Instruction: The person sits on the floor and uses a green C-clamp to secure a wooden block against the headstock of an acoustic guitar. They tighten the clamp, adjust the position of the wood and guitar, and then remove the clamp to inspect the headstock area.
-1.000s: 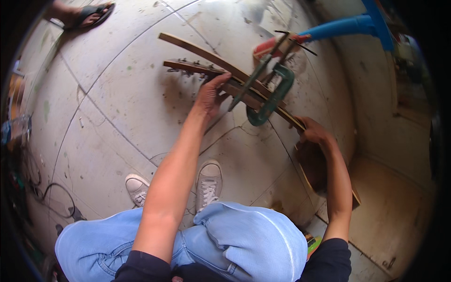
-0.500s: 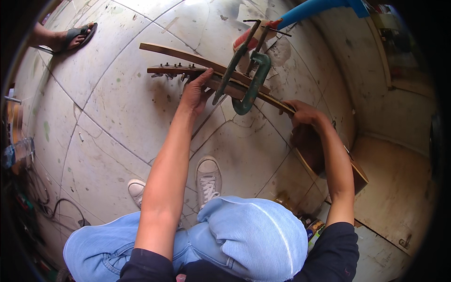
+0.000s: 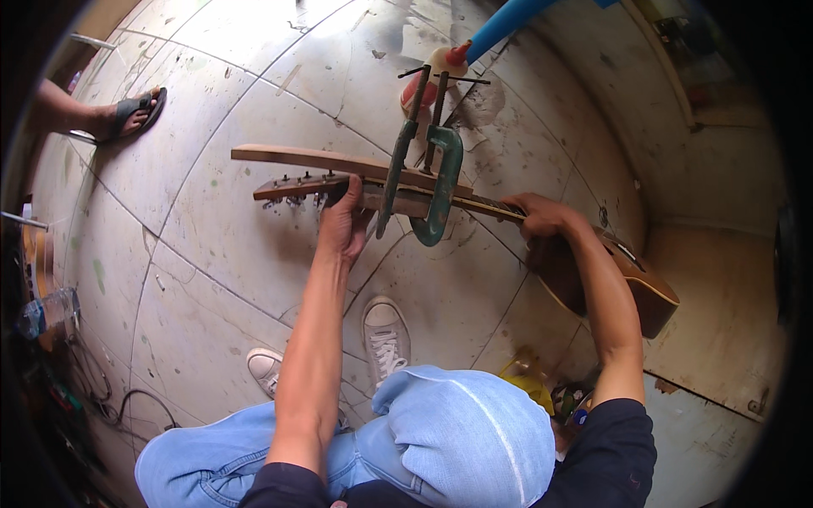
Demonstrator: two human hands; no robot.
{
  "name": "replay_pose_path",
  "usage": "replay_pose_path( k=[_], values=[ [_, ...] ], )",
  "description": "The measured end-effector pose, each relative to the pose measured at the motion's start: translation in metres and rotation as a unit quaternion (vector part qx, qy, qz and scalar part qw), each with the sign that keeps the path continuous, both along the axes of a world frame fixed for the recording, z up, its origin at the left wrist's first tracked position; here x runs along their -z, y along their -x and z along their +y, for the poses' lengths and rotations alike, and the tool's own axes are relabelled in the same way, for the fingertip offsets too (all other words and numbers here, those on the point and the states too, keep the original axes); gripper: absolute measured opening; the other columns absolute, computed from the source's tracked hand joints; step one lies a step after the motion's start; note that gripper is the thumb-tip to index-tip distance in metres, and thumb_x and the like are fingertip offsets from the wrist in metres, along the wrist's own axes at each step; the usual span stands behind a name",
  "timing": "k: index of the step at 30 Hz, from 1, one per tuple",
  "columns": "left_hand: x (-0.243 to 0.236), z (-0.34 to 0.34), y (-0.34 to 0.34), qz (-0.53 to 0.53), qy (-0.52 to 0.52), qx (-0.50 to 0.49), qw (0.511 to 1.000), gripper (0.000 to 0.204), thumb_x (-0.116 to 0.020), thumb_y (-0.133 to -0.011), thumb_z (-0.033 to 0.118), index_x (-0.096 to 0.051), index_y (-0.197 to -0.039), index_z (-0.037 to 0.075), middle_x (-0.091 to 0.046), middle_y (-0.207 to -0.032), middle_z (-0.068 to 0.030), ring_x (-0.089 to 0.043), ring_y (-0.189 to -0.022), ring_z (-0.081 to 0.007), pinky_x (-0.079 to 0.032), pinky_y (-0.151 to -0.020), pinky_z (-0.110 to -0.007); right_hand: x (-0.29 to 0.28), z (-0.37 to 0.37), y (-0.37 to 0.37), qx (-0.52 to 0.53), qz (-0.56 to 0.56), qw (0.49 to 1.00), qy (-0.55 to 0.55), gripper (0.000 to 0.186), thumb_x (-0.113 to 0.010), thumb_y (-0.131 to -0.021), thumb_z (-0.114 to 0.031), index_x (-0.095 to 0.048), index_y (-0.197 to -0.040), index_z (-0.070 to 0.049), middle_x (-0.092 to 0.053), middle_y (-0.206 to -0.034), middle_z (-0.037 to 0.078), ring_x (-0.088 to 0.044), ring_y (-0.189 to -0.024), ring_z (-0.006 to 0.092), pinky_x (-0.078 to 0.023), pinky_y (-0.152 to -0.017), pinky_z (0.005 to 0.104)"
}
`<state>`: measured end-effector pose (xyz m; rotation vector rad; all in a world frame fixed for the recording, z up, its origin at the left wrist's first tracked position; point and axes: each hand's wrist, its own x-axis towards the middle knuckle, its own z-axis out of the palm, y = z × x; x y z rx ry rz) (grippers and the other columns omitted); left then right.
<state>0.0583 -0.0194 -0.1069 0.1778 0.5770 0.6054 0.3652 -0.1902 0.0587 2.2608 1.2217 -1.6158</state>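
Note:
An acoustic guitar point(image 3: 639, 284) lies across in front of me, its headstock point(image 3: 292, 186) to the left and its brown body at the right. A long wooden strip point(image 3: 288, 156) runs above the headstock and along the neck. Two green C-clamps point(image 3: 445, 190) stand side by side over the neck and strip, their screws pointing away from me. My left hand point(image 3: 342, 224) is closed round the neck beside the headstock, thumb on top. Around the neck close to the body, my right hand point(image 3: 546, 216) is closed too; its fingers are partly hidden underneath.
A white-and-red bottle point(image 3: 446, 61) and a blue pipe point(image 3: 512, 24) are beyond the clamps. Another person's sandalled foot point(image 3: 131, 117) rests at the far left. Cables point(image 3: 127, 406) and a clear plastic bottle point(image 3: 51, 311) lie left. A wooden cabinet point(image 3: 711, 288) stands right.
The headstock end, strip and clamps have come nearer to me, while the guitar body has tipped up slightly at the right. Both hands keep their hold; my view has shifted a little.

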Motion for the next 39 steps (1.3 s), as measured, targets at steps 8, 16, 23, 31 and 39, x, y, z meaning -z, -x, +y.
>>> replay_pose_path(
  k=[8,16,23,31,39],
  values=[
    [-0.112,-0.033,-0.014,0.027,-0.064,-0.072,0.995,0.051,-0.076,-0.095,0.022,-0.055,-0.139,0.007,-0.065,-0.13,-0.0038,-0.061,-0.121,-0.0179,-0.048,-0.107,-0.038,-0.076,-0.037,0.002,0.059,-0.007,0.998,-0.024,0.064,-0.066,-0.056,-0.005,-0.063,-0.12,-0.005,-0.065,-0.094,0.009,-0.06,-0.09,0.0232,-0.048,-0.08,0.0361],
    [-0.242,-0.073,-0.038,0.169,-0.319,0.047,0.931,0.052,-0.084,-0.09,0.022,-0.061,-0.13,-0.001,-0.066,-0.124,-0.0073,-0.06,-0.115,-0.0173,-0.044,-0.105,-0.036,-0.158,-0.124,-0.016,0.084,-0.124,0.978,-0.147,0.054,-0.066,-0.075,-0.002,-0.064,-0.129,-0.008,-0.069,-0.114,0.012,-0.062,-0.105,0.026,-0.049,-0.094,0.0387],
    [-0.303,-0.124,-0.064,0.012,-0.431,0.098,0.897,0.038,-0.079,-0.09,0.02,-0.07,-0.121,0.0,-0.072,-0.116,-0.0092,-0.064,-0.111,-0.0194,-0.047,-0.101,-0.037,-0.188,-0.222,-0.023,0.338,-0.061,0.915,-0.211,0.063,-0.082,-0.082,-0.011,-0.059,-0.139,0.0,-0.066,-0.131,0.014,-0.061,-0.119,0.0195,-0.049,-0.101,0.0326],
    [-0.308,-0.209,-0.078,-0.312,-0.428,0.148,0.835,0.039,-0.056,-0.104,0.014,-0.053,-0.142,0.005,-0.059,-0.134,-0.0081,-0.056,-0.12,-0.0197,-0.046,-0.104,-0.034,-0.283,-0.197,0.067,0.499,-0.204,0.798,-0.268,0.029,-0.071,-0.085,-0.008,-0.071,-0.111,0.004,-0.075,-0.093,0.022,-0.074,-0.093,0.0279,-0.058,-0.079,0.0419],
    [-0.317,-0.305,-0.097,-0.332,-0.28,0.195,0.879,0.036,-0.06,-0.102,0.017,-0.055,-0.135,0.004,-0.06,-0.127,-0.0069,-0.057,-0.118,-0.0203,-0.048,-0.102,-0.033,-0.252,-0.254,0.1,0.341,-0.499,0.789,-0.112,0.033,-0.064,-0.095,-0.011,-0.07,-0.126,-0.004,-0.076,-0.092,0.012,-0.076,-0.079,0.0225,-0.06,-0.068,0.0349]
  ],
)
